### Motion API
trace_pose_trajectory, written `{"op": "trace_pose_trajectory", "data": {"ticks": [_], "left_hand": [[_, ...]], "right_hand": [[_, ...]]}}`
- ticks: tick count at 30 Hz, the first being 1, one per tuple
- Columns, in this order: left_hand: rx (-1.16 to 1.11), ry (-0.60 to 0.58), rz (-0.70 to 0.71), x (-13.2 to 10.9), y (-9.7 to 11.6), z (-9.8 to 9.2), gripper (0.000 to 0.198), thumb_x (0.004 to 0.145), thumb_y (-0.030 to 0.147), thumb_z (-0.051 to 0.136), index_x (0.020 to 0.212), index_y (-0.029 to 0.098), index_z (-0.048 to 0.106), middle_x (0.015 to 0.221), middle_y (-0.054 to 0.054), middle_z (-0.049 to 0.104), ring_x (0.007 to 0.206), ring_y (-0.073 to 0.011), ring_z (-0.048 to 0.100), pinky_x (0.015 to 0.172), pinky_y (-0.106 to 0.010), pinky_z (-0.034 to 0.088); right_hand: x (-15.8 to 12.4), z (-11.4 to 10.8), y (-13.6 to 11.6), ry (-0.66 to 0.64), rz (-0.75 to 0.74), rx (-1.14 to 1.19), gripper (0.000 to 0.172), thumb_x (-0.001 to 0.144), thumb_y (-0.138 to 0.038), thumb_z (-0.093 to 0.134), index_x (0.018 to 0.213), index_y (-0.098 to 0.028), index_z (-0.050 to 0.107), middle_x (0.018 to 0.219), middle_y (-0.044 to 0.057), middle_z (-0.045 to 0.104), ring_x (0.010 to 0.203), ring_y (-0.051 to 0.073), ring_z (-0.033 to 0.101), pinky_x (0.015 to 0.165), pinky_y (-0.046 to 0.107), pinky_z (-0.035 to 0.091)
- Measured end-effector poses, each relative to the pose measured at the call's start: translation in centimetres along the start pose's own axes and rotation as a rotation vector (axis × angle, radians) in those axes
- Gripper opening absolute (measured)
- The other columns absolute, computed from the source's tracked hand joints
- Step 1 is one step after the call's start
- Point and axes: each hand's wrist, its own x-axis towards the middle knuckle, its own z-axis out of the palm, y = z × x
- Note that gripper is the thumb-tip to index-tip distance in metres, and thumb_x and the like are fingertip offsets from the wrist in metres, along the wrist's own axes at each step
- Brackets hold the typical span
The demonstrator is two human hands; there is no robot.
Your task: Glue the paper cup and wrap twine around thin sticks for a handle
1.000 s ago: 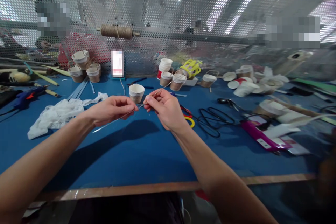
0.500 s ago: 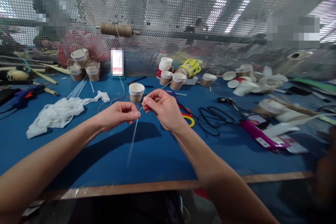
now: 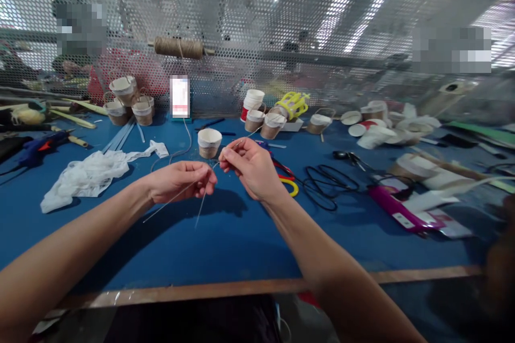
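Note:
Above the middle of the blue table (image 3: 241,249), my two hands hold a thin wire (image 3: 173,203) between them. My left hand (image 3: 181,179) pinches it, and two straight ends fan out below the fingers. On the other side, my right hand (image 3: 248,163) grips the twisted part of the wire between thumb and fingertips, a short stretch running from one hand to the other. Just behind the hands stands a small cup (image 3: 209,143), brown below with a white cloth band at the rim. The fingers hide part of the wire.
White gauzy cloth (image 3: 86,178) lies left of my hands, with a glue gun (image 3: 42,149) farther left. Several small handled buckets (image 3: 124,88) stand at the back. Scissors (image 3: 290,187), a black cord (image 3: 328,185) and a magenta tool (image 3: 392,206) lie right. A twine spool (image 3: 178,47) hangs on the mesh.
My left hand has turned a little and its fingers have shifted on the wire. The loose ends now spread apart, one pointing lower left. My right hand stays almost where it was.

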Motion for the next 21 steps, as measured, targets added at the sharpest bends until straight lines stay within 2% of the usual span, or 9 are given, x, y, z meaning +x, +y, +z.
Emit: {"op": "trace_pose_trajectory", "data": {"ticks": [3, 5, 8, 10, 12, 15, 17, 19, 21], "left_hand": [[0.111, 0.045, 0.056, 0.1, -0.2, 0.4, 0.031, 0.070, 0.043, 0.063, 0.064, 0.015, 0.052, 0.056, 0.003, 0.049, 0.055, -0.0085, 0.043, 0.056, -0.023, 0.032], [0.438, 0.167, 0.126, -0.1, 0.3, 1.0, 0.026, 0.073, 0.035, 0.060, 0.059, 0.016, 0.050, 0.054, 0.003, 0.045, 0.053, -0.0086, 0.038, 0.054, -0.023, 0.029], [1.013, 0.453, 0.281, -0.4, 1.3, 2.1, 0.020, 0.069, 0.021, 0.060, 0.053, 0.017, 0.048, 0.053, 0.003, 0.042, 0.054, -0.0106, 0.035, 0.055, -0.025, 0.025], [1.145, 0.539, 0.316, -0.7, 1.8, 2.6, 0.019, 0.067, 0.018, 0.060, 0.052, 0.017, 0.048, 0.052, 0.003, 0.041, 0.055, -0.0114, 0.035, 0.057, -0.026, 0.025], [0.989, 0.444, 0.254, -0.8, 2.1, 2.4, 0.018, 0.071, 0.023, 0.058, 0.056, 0.016, 0.050, 0.053, 0.002, 0.044, 0.055, -0.0110, 0.037, 0.057, -0.026, 0.027], [0.472, 0.189, 0.148, -0.6, 1.6, 1.2, 0.025, 0.078, 0.038, 0.051, 0.068, 0.015, 0.053, 0.068, -0.002, 0.055, 0.060, -0.0105, 0.044, 0.060, -0.025, 0.032], [0.216, 0.078, 0.074, -0.3, 0.9, 0.4, 0.027, 0.076, 0.042, 0.055, 0.074, 0.015, 0.053, 0.074, -0.003, 0.057, 0.062, -0.0099, 0.046, 0.061, -0.025, 0.034], [0.114, 0.031, 0.034, 0.0, 0.3, -0.1, 0.029, 0.072, 0.043, 0.059, 0.074, 0.015, 0.051, 0.068, -0.001, 0.054, 0.061, -0.0092, 0.046, 0.060, -0.024, 0.034], [0.213, 0.060, 0.050, 0.1, 0.0, 0.0, 0.028, 0.072, 0.042, 0.057, 0.068, 0.015, 0.048, 0.060, 0.002, 0.048, 0.057, -0.0086, 0.043, 0.057, -0.023, 0.033]], "right_hand": [[0.0, 0.0, 0.0, -0.018, -0.020, -0.025, 0.017, 0.069, -0.026, 0.065, 0.073, -0.017, 0.051, 0.061, -0.003, 0.059, 0.053, 0.008, 0.056, 0.052, 0.023, 0.047], [-0.1, -0.1, 0.1, -0.008, -0.052, -0.099, 0.016, 0.070, -0.024, 0.064, 0.073, -0.017, 0.051, 0.060, -0.003, 0.059, 0.053, 0.008, 0.056, 0.051, 0.023, 0.047], [-0.1, 0.0, 0.3, 0.035, -0.091, -0.219, 0.015, 0.070, -0.023, 0.064, 0.072, -0.017, 0.050, 0.059, -0.003, 0.058, 0.053, 0.009, 0.057, 0.050, 0.023, 0.047], [-0.1, 0.1, 0.3, 0.056, -0.104, -0.219, 0.015, 0.071, -0.023, 0.063, 0.072, -0.017, 0.050, 0.060, -0.003, 0.058, 0.053, 0.009, 0.057, 0.051, 0.023, 0.047], [0.0, 0.2, 0.2, 0.064, -0.101, -0.146, 0.014, 0.072, -0.023, 0.063, 0.073, -0.017, 0.050, 0.061, -0.003, 0.059, 0.054, 0.008, 0.057, 0.051, 0.023, 0.047], [0.1, 0.1, 0.0, 0.062, -0.069, -0.010, 0.013, 0.072, -0.023, 0.062, 0.073, -0.017, 0.051, 0.062, -0.003, 0.061, 0.053, 0.007, 0.057, 0.051, 0.021, 0.046], [0.1, 0.0, -0.1, 0.051, -0.054, 0.033, 0.013, 0.071, -0.022, 0.063, 0.073, -0.016, 0.051, 0.061, -0.003, 0.061, 0.053, 0.007, 0.056, 0.051, 0.021, 0.046], [0.1, -0.1, 0.0, 0.036, -0.054, 0.033, 0.014, 0.071, -0.023, 0.064, 0.072, -0.016, 0.052, 0.061, -0.003, 0.061, 0.052, 0.007, 0.056, 0.051, 0.021, 0.045], [0.2, -0.1, 0.3, 0.036, -0.057, 0.006, 0.014, 0.070, -0.023, 0.064, 0.072, -0.016, 0.052, 0.060, -0.003, 0.061, 0.052, 0.007, 0.056, 0.050, 0.022, 0.045]]}}
